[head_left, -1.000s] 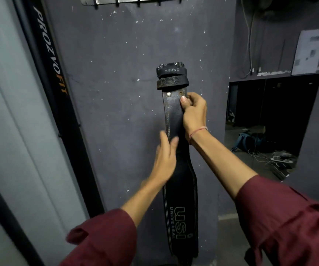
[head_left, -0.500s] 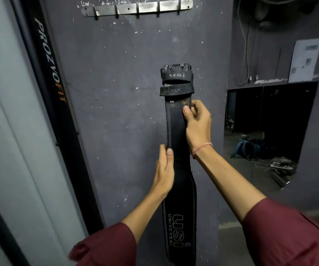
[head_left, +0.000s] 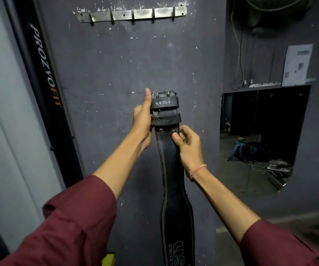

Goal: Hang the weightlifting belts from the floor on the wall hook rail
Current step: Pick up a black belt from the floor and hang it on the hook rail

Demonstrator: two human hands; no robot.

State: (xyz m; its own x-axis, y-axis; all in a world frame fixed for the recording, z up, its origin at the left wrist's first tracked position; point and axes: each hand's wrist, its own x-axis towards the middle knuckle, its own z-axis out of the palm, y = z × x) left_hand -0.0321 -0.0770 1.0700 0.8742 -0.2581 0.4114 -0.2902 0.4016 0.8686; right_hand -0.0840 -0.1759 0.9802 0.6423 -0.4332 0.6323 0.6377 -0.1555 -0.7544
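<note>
In front of the dark wall (head_left: 106,73), well below the rail (head_left: 131,14), the belt (head_left: 171,169) is held upright, with its buckle (head_left: 163,95) on top and the wide part hanging down. The left hand (head_left: 142,121) grasps the top end at the left edge, thumb straight up beside the buckle; its fingers are hidden behind. The right hand (head_left: 189,144) pinches the belt at the right edge, just under the loops.

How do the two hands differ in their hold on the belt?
The left hand holds the belt higher, at the buckle end, thumb straight up. The right hand pinches it lower, below the rivets, thumb across its front. Only the right wrist wears a band. Both hold it upright.
</note>
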